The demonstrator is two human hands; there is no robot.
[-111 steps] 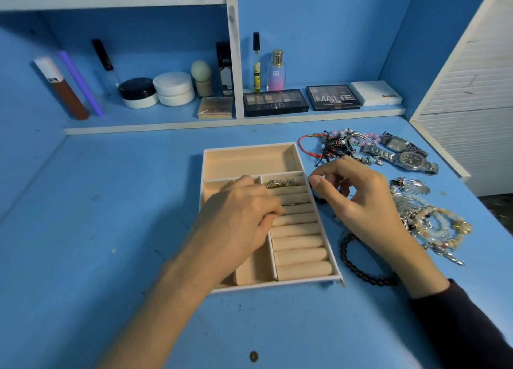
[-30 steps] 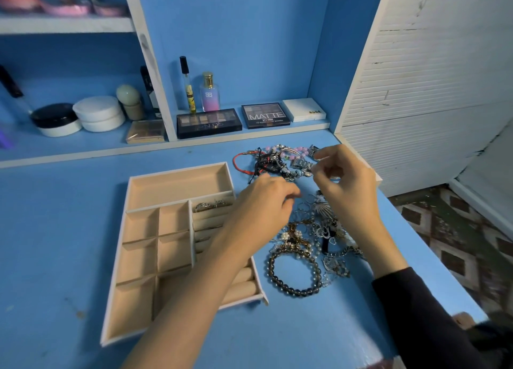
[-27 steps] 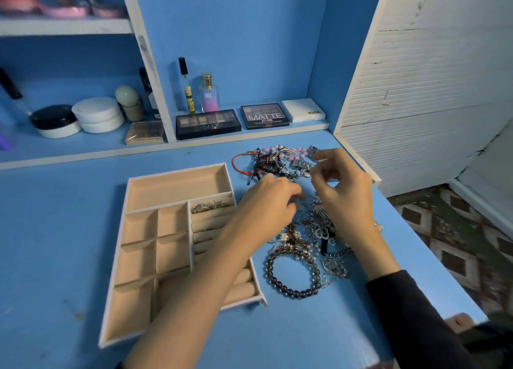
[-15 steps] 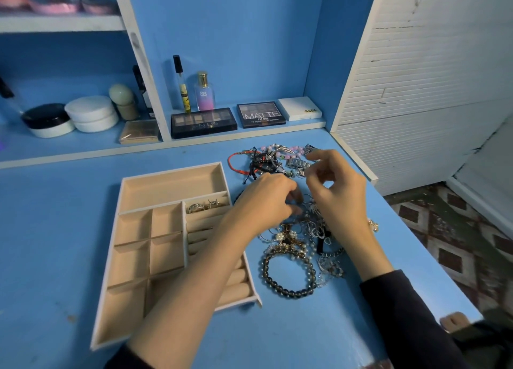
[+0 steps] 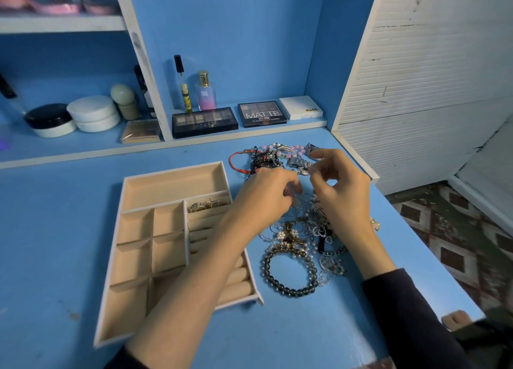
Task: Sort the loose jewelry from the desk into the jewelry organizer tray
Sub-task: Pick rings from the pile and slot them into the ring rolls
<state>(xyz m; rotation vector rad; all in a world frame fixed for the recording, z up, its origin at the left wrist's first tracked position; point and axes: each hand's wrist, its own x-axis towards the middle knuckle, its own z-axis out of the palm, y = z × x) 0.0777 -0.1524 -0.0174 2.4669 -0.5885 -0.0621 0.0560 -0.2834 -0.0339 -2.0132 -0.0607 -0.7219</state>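
A beige jewelry organizer tray (image 5: 172, 171) lies on the blue desk, with a few rings (image 5: 204, 205) in its top ring slot. To its right is the loose pile: a black bead bracelet (image 5: 290, 274), a pearl-and-gold piece (image 5: 288, 234), a red cord bracelet (image 5: 236, 163), pink beads (image 5: 277, 146) and a silver watch band (image 5: 298, 162). My left hand (image 5: 263, 199) hovers over the pile with fingers curled down; its fingertips are hidden. My right hand (image 5: 341, 191) faces it, thumb and forefinger pinching a small silver piece (image 5: 304, 171).
On the back shelf stand two eyeshadow palettes (image 5: 205, 121), a white box (image 5: 301, 108), a perfume bottle (image 5: 205, 91) and cream jars (image 5: 93, 113). A white slatted panel (image 5: 416, 91) borders the desk's right side. Past the right edge lies patterned floor (image 5: 458, 243).
Both hands left the tray and came over the loose pile on the right. In the last second they stay there, fingers working close together.
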